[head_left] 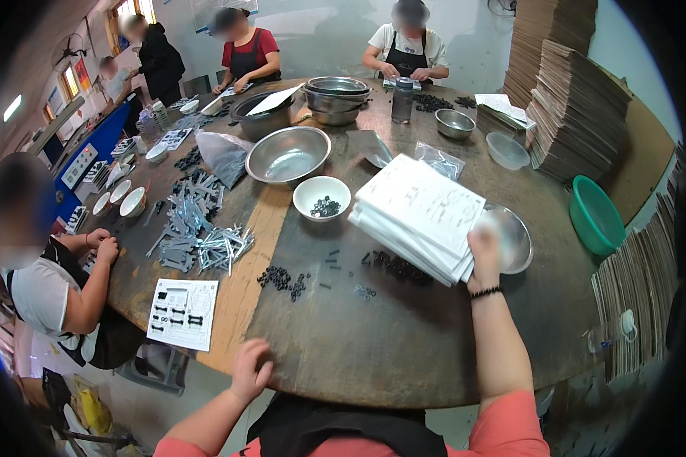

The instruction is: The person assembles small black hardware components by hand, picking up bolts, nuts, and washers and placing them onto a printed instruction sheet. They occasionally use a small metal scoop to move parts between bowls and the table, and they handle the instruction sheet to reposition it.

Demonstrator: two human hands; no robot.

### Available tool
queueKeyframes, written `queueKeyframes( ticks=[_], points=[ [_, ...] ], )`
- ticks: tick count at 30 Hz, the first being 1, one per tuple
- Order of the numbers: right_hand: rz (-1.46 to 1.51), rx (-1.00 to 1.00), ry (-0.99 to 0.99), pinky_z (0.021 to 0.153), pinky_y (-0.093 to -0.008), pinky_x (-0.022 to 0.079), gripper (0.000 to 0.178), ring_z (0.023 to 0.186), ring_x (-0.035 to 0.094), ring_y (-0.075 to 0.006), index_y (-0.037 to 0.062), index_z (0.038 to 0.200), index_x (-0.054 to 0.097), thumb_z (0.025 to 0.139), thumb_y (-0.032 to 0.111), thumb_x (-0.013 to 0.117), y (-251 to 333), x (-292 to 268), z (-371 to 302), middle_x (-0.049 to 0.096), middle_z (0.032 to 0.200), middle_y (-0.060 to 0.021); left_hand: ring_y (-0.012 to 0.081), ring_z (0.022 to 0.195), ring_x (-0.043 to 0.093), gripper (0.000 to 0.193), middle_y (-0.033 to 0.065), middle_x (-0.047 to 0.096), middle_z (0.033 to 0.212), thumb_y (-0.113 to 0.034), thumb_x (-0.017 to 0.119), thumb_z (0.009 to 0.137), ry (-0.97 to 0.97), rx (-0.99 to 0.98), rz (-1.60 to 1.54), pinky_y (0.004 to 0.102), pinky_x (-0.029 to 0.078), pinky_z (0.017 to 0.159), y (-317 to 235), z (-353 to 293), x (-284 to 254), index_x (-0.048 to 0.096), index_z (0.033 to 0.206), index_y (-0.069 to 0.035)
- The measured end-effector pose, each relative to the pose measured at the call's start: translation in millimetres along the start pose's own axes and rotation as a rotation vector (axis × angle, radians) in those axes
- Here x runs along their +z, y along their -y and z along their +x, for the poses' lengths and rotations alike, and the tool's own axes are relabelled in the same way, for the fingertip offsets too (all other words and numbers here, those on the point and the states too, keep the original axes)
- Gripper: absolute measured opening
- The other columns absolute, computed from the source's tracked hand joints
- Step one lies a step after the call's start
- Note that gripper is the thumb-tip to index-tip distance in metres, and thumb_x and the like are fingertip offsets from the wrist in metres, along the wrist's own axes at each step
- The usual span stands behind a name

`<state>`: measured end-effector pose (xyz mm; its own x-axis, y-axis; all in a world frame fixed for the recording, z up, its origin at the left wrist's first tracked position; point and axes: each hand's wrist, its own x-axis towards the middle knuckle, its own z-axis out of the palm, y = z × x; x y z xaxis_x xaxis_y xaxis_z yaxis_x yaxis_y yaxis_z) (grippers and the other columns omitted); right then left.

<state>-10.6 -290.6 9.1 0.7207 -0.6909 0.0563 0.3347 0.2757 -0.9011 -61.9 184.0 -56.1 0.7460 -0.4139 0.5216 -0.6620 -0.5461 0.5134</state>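
My right hand, a beaded bracelet at its wrist, grips the near right edge of a thick stack of white printed sheets above the table. Below the stack lie small black parts, partly hidden by it. Behind my right hand is a steel bowl, partly covered. My left hand rests by the table's front edge, loosely curved with the thumb apart, and nothing shows in it. To its left lies a white card carrying black parts. Small black rings and a few short dark pins lie ahead of it.
A white bowl of dark parts and a large steel bowl stand mid-table. Flat grey wrenches and silver rods are heaped left. A green basin and cardboard stacks stand right. Several co-workers sit around the table.
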Motion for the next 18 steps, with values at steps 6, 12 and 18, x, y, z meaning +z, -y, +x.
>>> queueKeyframes(
  ticks=[6, 12, 18],
  points=[
    [-0.254, 0.107, 0.258, 0.079, -0.0231, 0.043, 0.029, 0.089, 0.049, -0.0096, 0.0068, 0.105, 0.049, 0.079, -0.005, 0.057, 6, -28, -114, 0.049, 0.097, -0.0013, 0.0223, 0.123, 0.044, 0.058, 0.0132, 0.04, 0.137, -0.008, 0.05, 0.088, 0.064, -0.55, -0.923, 0.0335, 0.037, 0.1, -28, 86, 15, 0.026, 0.14, -0.003],
    [-0.333, -0.225, 0.538, 0.099, -0.0329, 0.036, 0.066, 0.114, 0.046, -0.0185, 0.0067, 0.135, 0.032, 0.075, -0.003, 0.06, -16, -50, -175, 0.046, 0.124, -0.0095, 0.0187, 0.113, 0.05, 0.056, 0.0105, 0.053, 0.122, -0.007, 0.06, 0.083, 0.228, -0.63, -1.05, 0.0333, 0.04, 0.096, -64, 94, 30, 0.036, 0.133, 0.0],
    [-0.254, -0.274, 0.562, 0.102, -0.0392, 0.035, 0.098, 0.121, 0.043, -0.0239, 0.0146, 0.147, -0.001, 0.073, 0.0, 0.061, -14, -45, -196, 0.036, 0.137, -0.0162, 0.0164, 0.114, 0.049, 0.07, 0.009, 0.051, 0.122, -0.003, 0.065, 0.075, 0.037, -0.336, -0.991, 0.0315, 0.039, 0.097, -74, 69, 30, 0.033, 0.137, -0.002]
  ],
)
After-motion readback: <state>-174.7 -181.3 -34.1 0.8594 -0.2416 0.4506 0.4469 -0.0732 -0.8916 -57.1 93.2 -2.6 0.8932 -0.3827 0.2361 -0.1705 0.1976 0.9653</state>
